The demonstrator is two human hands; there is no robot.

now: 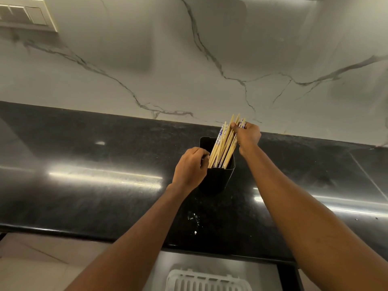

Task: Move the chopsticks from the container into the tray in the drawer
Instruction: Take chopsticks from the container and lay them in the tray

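Observation:
A black container (220,175) stands on the dark countertop, near the wall. Several wooden chopsticks (222,143), some with blue patterned tops, stick out of it and lean to the right. My left hand (190,166) grips the container's left rim. My right hand (246,135) is curled round the upper ends of the chopsticks, thumb in front of the bundle. A white slotted tray (207,280) lies in the open drawer at the bottom of the view, partly cut off by the frame edge.
The glossy black countertop (94,175) runs across the view with white crumbs near its front edge. Behind it rises a white marble wall (189,59). A switch plate (27,15) sits on the wall at top left.

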